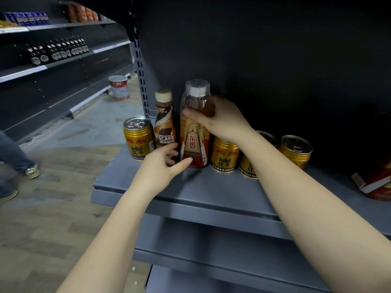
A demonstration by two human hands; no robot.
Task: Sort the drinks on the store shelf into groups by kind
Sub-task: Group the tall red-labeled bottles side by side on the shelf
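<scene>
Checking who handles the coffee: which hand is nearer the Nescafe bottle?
Left. The left hand touches the Nescafe bottle at its base; the right hand grips the taller bottle beside it.

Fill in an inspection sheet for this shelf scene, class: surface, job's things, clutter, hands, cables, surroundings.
Surface: grey shelf, drinks at its back.
Job's things: Nescafe bottle; tall bottle; four Red Bull cans, one at the left, three at the right, unsorted.
Clutter: red carton at right edge.
Hands: left hand at the Nescafe bottle's base, grip unclear; right hand grips the tall bottle.
Cables: nothing seen.
Surroundings: stocked shelves left; bucket on floor; a person's legs.
</scene>
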